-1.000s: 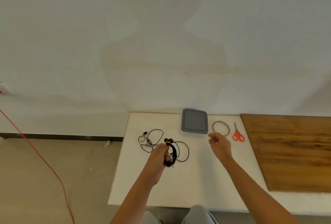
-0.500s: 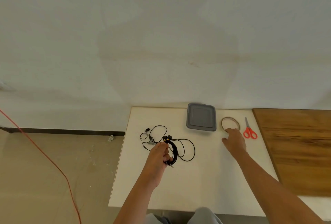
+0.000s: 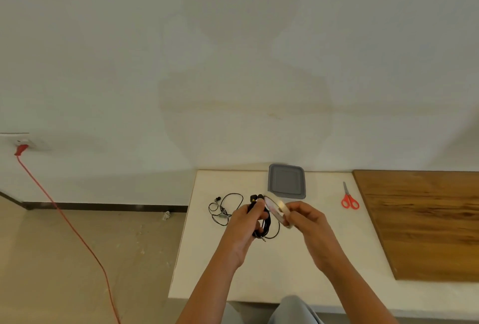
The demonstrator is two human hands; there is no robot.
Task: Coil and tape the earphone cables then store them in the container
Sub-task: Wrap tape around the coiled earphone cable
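My left hand (image 3: 247, 222) grips a coiled black earphone cable (image 3: 267, 225) above the white table (image 3: 259, 271); its earbuds stick up above my fingers. My right hand (image 3: 307, 218) holds a roll of clear tape (image 3: 278, 209) right against the coil, and my left fingertips touch the roll's top edge. A second black earphone (image 3: 224, 208) lies loose on the table to the left of my hands. The grey container (image 3: 286, 181) sits at the table's far edge, behind my hands.
Red-handled scissors (image 3: 349, 198) lie on the table to the right. A wooden board (image 3: 425, 222) covers the table's right part. A red power cord (image 3: 67, 222) runs across the floor from a wall socket on the left.
My right hand picked the tape roll up from beside the scissors and brought it left to the coil held by my left hand. The left hand kept its grip.
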